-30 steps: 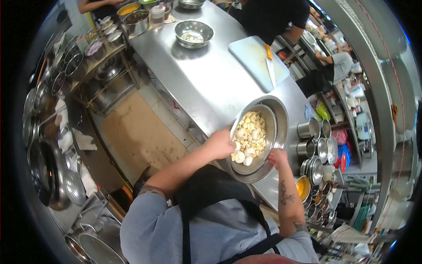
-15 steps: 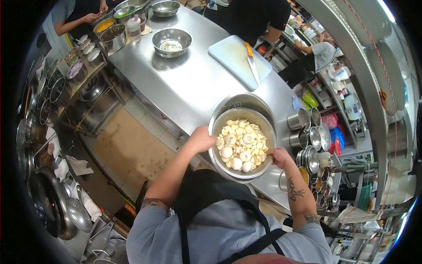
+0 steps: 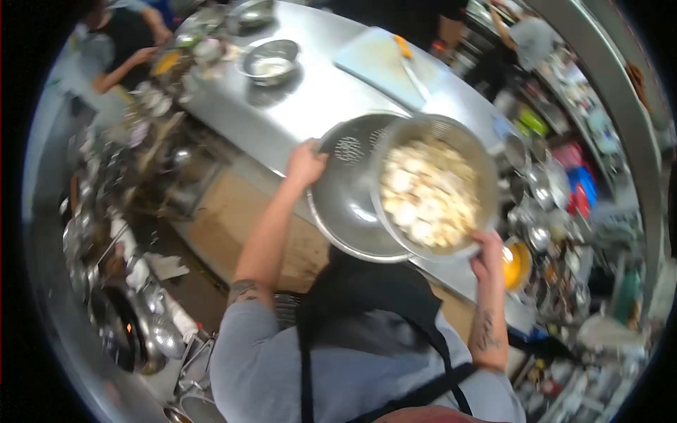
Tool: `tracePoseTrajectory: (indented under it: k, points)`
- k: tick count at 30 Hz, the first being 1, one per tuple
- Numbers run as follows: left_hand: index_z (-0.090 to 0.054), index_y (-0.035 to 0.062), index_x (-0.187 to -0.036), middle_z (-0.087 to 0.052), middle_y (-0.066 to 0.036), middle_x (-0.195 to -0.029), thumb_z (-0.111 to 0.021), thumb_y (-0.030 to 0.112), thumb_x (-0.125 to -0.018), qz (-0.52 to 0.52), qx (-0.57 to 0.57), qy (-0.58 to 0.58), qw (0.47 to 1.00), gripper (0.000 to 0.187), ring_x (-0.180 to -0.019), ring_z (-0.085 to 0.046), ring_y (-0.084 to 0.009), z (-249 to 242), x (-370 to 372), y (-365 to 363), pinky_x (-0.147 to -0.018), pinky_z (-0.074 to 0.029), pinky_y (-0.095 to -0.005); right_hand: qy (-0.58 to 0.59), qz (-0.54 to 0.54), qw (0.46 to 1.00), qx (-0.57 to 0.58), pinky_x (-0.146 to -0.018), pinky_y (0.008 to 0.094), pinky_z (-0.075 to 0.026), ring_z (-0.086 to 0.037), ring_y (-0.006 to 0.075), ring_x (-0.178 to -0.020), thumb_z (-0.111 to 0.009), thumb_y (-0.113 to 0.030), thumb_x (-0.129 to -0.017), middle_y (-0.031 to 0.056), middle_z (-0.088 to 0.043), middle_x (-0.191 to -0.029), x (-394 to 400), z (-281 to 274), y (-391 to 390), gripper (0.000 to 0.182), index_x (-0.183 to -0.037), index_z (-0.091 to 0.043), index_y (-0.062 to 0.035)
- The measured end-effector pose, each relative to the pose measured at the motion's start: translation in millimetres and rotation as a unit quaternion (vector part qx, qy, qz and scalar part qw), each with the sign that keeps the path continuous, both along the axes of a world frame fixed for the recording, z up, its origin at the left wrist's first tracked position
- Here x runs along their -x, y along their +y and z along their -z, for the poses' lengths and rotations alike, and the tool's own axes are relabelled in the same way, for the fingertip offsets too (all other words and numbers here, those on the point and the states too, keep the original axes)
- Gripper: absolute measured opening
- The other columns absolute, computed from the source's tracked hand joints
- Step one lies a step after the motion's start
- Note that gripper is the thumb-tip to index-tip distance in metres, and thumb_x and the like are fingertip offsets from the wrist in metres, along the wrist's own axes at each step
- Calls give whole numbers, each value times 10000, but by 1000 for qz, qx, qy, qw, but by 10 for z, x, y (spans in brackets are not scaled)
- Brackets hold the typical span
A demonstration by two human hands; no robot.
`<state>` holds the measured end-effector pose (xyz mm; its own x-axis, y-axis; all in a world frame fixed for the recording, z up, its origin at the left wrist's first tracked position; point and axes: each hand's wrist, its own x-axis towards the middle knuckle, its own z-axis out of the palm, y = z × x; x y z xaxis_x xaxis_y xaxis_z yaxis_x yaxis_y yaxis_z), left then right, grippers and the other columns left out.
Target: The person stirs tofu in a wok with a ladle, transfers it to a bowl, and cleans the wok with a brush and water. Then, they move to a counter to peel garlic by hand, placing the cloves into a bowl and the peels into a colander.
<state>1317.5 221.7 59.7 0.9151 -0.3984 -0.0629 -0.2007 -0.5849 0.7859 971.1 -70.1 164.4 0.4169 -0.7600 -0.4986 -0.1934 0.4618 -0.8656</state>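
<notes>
My left hand (image 3: 307, 163) grips the left rim of a large metal colander (image 3: 345, 204), whose inside shows bare metal and clusters of holes. With my right hand (image 3: 488, 255) I hold a metal bowl (image 3: 485, 158) by its lower right rim. Garlic (image 3: 428, 190), whole bulbs and loose cloves, fills the bowl's bottom. The bowl is tilted and overlaps the colander's right side in this view. Beyond them a white cutting board (image 3: 367, 60) lies on the steel table, with an orange-handled knife (image 3: 414, 76) on it.
A small metal bowl (image 3: 269, 63) with something white inside stands on the steel table (image 3: 310, 92). Pots and a yellow-filled container (image 3: 518, 264) crowd the right side. Several people work around the far side. Pans and a perforated ladle (image 3: 167, 337) are at lower left.
The garlic bowl has been lifted out of the colander and moved right in my right hand. My left hand now holds only the colander. The whole view has shifted slightly and blurred.
</notes>
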Motion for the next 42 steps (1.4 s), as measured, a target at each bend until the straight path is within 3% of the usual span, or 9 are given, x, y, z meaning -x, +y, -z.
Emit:
tracePoseTrajectory:
  k: [8, 12, 13, 14, 22, 29, 32, 38, 42]
  points:
    - [-512, 87, -1359, -522, -197, -1343, -708, 314, -842, -125, -166, -104, 973, 598, -1206, -534, -365, -507, -312, -23, -977, -472, -471, -130, 14, 991, -21, -853, 338, -531, -631, 218, -920, -544, 59, -737, 91, -630, -1030, 615, 21, -390, 371, -1104, -559, 11]
    - [-369, 42, -1461, -417, -208, -1461, -739, 415, -786, 77, -123, -162, 976, 856, -1323, -414, -410, -985, 723, -417, -1092, -367, -481, -109, 63, 991, -39, -895, 353, -516, -617, 243, -1042, -518, 74, -730, 121, -616, -1171, 962, 222, -554, 519, -1246, -528, 26]
    - [-342, 37, -1480, -366, -235, -1500, -733, 410, -793, 171, -85, 3, 982, 874, -1341, -404, -406, -1422, 1190, -575, -1116, -346, -456, -96, 70, 992, -45, -887, 349, -521, -617, 242, -1043, -521, 76, -726, 118, -608, -1185, 1034, 269, -546, 541, -1262, -517, 11]
    - [-304, 57, -1506, -399, -240, -1480, -747, 415, -772, 258, -66, -149, 952, 929, -1333, -428, -384, -1010, 1561, -651, -1095, -371, -458, -96, 82, 991, -45, -881, 350, -524, -618, 242, -1042, -522, 76, -726, 117, -608, -1183, 1088, 324, -519, 542, -1264, -514, 9]
    - [-284, 86, -1512, -599, -208, -1156, -513, 15, -779, 290, -192, -25, 937, 772, -1016, -614, -381, -520, 1882, -1129, -840, -504, -468, -43, 59, 994, -87, -798, 333, -556, -644, 240, -983, -540, 81, -720, 109, -620, -1141, 1333, 1054, -645, 522, -1234, -519, -4]
    - [-272, 26, -1498, -587, -217, -1155, -665, 203, -799, 315, -126, -59, 939, 822, -992, -618, -390, -598, 1381, -1406, -854, -512, -452, -44, 70, 992, -94, -633, 272, -553, -665, 205, -840, -574, 75, -713, 72, -638, -1034, 950, 1263, -418, 422, -1122, -552, -28]
    - [-270, 1, -1494, -566, -216, -1221, -659, 201, -793, 320, -168, -16, 932, 826, -1066, -597, -379, -773, 1325, -1488, -913, -494, -471, -43, 65, 991, -104, -608, 269, -542, -664, 190, -813, -582, 58, -737, 69, -643, -996, 957, 1442, -305, 372, -1093, -556, -46]
    - [-282, -1, -1490, -361, -262, -1462, -635, 156, -766, 253, -159, -346, 890, 820, -1303, -412, -415, -797, 1493, -1546, -1064, -354, -561, 52, 90, 992, -72, -436, 285, -484, -612, 208, -561, -635, -72, -794, 68, -614, -802, 802, 1417, -99, 264, -1043, -556, -45]
    - [-262, 7, -1502, -271, -285, -1518, -648, 161, -760, 397, -24, -232, 888, 850, -1372, -318, -452, -780, 1722, -1814, -1122, -291, -539, 69, 55, 996, -27, -443, 291, -482, -643, 204, -612, -635, -133, -833, 111, -656, -859, 663, 1327, 123, 264, -1059, -593, -3]
